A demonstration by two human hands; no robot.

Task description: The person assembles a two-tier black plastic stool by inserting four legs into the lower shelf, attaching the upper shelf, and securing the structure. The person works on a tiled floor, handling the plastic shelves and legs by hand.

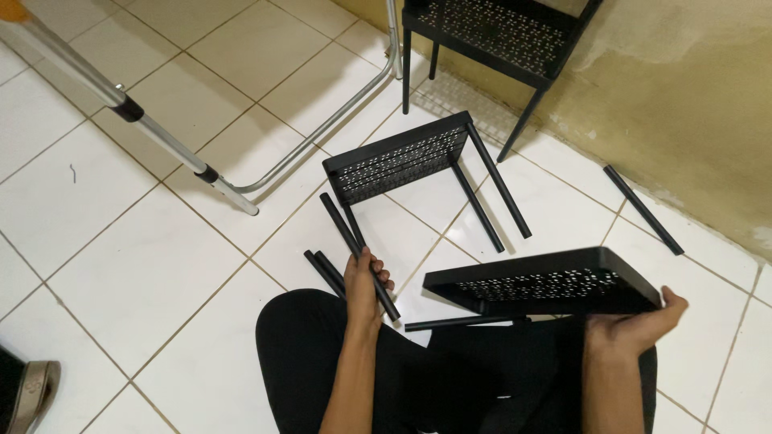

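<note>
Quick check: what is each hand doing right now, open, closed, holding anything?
Left hand: closed around a black rod.
Right hand: fingers gripping the edge of a black perforated tray, holding it above the lap.

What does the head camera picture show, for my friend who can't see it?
A seated person's left hand holds a black metal leg tube, while the right hand holds up a black perforated shelf tray over a white tiled floor. Nearby lie a partly built shelf with two legs, more loose black tubes, and a silver folding frame.
</note>
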